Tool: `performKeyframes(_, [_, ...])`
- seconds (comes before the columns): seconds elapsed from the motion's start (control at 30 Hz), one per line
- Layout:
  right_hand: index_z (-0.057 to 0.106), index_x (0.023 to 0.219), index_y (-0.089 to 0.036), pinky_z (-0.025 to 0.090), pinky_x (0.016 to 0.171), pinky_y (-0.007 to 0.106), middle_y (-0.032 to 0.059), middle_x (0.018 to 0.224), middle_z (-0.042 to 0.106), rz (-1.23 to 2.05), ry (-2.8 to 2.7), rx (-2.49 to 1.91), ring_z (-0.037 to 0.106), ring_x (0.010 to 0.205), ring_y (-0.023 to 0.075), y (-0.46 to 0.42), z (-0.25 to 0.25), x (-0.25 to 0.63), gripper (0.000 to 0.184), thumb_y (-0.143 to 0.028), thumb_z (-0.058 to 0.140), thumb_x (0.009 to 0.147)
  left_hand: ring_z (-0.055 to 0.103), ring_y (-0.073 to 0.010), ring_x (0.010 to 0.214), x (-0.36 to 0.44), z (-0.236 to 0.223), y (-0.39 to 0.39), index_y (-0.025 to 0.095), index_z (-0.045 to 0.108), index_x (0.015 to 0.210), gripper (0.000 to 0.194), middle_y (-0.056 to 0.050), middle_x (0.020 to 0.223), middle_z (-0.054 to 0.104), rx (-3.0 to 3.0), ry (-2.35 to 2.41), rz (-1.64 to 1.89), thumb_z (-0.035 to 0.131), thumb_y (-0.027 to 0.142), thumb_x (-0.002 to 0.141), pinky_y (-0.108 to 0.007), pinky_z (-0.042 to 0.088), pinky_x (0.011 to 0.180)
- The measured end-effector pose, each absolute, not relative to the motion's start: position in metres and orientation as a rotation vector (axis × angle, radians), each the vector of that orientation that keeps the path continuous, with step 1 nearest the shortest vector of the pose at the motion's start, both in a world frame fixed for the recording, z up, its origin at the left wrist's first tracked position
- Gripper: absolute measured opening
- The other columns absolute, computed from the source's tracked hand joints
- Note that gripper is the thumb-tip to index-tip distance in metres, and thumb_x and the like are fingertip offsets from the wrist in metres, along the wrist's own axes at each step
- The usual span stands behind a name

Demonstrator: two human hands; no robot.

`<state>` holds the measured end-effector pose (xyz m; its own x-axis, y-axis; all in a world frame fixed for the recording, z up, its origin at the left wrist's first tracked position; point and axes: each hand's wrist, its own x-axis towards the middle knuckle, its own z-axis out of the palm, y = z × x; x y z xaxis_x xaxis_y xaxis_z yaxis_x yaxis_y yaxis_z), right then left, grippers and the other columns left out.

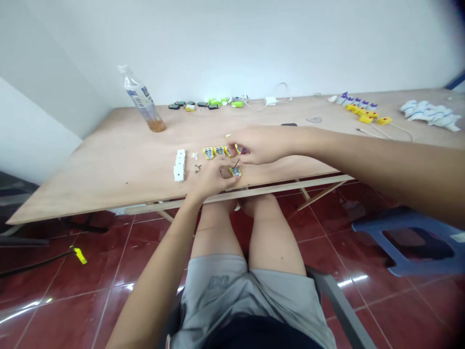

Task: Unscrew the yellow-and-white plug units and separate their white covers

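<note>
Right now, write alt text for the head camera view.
Two bare hands work over a wooden table: the left hand at a small yellow part, the right hand at another in a row. White blocks and a plastic bottle stand nearby.

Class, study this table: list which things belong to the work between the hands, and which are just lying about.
In use: left hand, right hand, yellow-framed parts, small dark bits, white blocks.
Lying about: plastic bottle, blue stool.
</note>
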<state>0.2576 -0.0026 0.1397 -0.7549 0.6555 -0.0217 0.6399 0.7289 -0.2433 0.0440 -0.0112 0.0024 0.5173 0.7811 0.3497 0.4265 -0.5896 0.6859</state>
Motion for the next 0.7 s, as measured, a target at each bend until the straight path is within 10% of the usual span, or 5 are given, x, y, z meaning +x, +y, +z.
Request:
performKeyframes(0.43, [0.07,0.105,-0.023,0.055,0.098,0.041,0.0118,0.108,0.077,0.395,-2.295,-1.008,0.069,0.103,0.028,0.002,0.045,0.298,0.032,-0.039,0.044,0.117,0.071,-0.0279,0.111,0.039,0.0,-0.019,0.022,0.085,0.09,0.014,-0.011,0.122,0.074,2.165,1.138,1.005,0.085,0.036,0.094,-0.041,0.063,0.097])
performKeyframes(0.7, [0.071,0.149,-0.03,0.049,0.122,0.058,0.0123,0.147,0.077,0.589,-2.346,-0.874,0.066,0.135,0.0353,0.005,0.001,0.294,0.047,-0.047,0.073,0.105,0.071,-0.0284,0.119,0.039,0.0,-0.018,0.023,0.084,0.097,0.01,-0.01,0.127,0.071,2.211,1.079,0.944,0.076,0.028,0.099,-0.046,0.057,0.112])
